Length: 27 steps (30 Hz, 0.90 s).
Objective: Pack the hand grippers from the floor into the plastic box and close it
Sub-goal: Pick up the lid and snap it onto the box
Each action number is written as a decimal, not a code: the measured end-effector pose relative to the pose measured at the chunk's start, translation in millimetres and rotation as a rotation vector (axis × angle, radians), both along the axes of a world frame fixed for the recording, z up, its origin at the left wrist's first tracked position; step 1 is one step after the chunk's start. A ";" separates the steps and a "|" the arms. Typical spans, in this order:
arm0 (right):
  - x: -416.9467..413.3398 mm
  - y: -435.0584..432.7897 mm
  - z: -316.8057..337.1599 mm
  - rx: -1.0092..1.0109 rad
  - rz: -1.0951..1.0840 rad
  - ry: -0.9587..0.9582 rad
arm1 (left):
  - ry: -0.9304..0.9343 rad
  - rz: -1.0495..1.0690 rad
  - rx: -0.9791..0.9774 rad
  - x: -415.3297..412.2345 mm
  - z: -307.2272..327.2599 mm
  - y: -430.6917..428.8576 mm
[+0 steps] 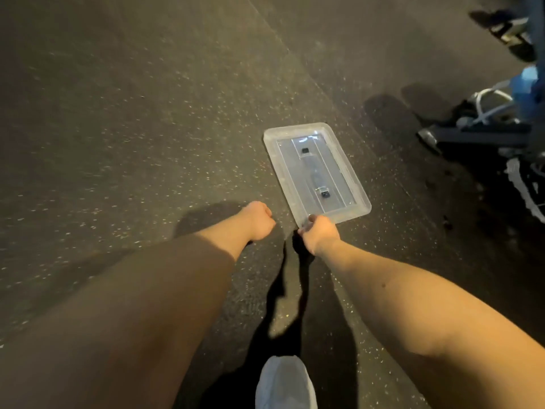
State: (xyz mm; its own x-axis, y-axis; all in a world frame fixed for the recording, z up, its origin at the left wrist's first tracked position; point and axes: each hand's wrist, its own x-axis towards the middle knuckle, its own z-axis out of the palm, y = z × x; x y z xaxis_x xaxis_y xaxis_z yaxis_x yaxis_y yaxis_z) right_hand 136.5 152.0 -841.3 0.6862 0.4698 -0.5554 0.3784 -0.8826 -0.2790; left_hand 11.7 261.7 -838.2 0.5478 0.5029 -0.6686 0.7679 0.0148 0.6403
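We judge the clear lid [317,169] light, thin and slippery (it may flex), so our right hand [320,231] pinches its near corner; our left hand [258,221] beside it curls empty.

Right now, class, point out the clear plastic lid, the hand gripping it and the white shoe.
clear plastic lid [287,178]: head view, its left rim.
right hand [320,231]: head view, its back.
white shoe [283,382]: head view, its toe.
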 end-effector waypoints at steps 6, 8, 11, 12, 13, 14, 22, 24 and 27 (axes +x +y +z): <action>6.5 -10.9 -32.2 -0.011 0.239 -0.276 | -0.054 0.115 -0.083 41.8 -46.0 -1.5; 0.1 -14.3 -30.4 -0.020 0.365 -0.301 | -0.063 0.158 -0.103 41.1 -48.0 -1.3; -13.9 -20.0 -19.1 0.005 0.539 -0.389 | -0.074 0.156 -0.108 26.3 -29.1 -5.2; -19.8 -20.7 -11.3 0.040 0.576 -0.427 | -0.076 0.150 -0.107 17.5 -17.0 -6.6; -27.0 -19.7 -0.6 0.076 0.607 -0.462 | -0.076 0.133 -0.100 6.2 -4.7 -7.9; -34.9 -18.8 13.0 0.120 0.630 -0.488 | -0.072 0.126 -0.089 -6.7 8.6 -8.0; -110.4 13.7 176.6 0.365 0.539 -0.411 | -0.009 0.014 0.272 -144.1 172.1 22.5; -139.4 24.5 214.1 0.440 0.473 -0.310 | -0.012 0.031 0.325 -183.7 208.8 30.2; -194.7 33.7 260.2 0.573 0.411 -0.155 | 0.012 0.080 0.393 -244.6 254.1 35.5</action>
State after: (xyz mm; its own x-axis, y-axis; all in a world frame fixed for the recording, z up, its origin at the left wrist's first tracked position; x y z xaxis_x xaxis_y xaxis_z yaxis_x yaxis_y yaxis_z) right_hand -58.2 185.7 -581.1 0.4424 0.8951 -0.0552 0.7210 -0.3916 -0.5717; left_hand -232.9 297.1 -584.1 0.4895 0.7625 -0.4230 0.7818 -0.1690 0.6001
